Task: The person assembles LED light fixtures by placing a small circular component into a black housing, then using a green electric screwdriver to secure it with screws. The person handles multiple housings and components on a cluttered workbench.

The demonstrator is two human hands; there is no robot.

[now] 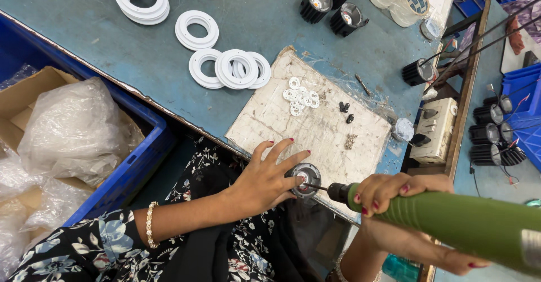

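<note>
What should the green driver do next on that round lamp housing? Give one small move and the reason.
Probably press the green electric screwdriver straight in and run it: its bit tip already sits at the centre of the round lamp housing, which the left hand steadies on the white board.

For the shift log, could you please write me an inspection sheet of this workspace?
Surface: blue-green bench, scuffed; worn white work board at its near edge.
Job's things: round metal lamp housing on the board; green electric screwdriver, bit in the housing.
Clutter: white plastic rings, small white washers, black screws, black finned lamps.
Hands: left hand steadies the housing; right hand grips the screwdriver.
Cables: thin wires by the switch box.
Surroundings: blue crate holding clear bags.
</note>
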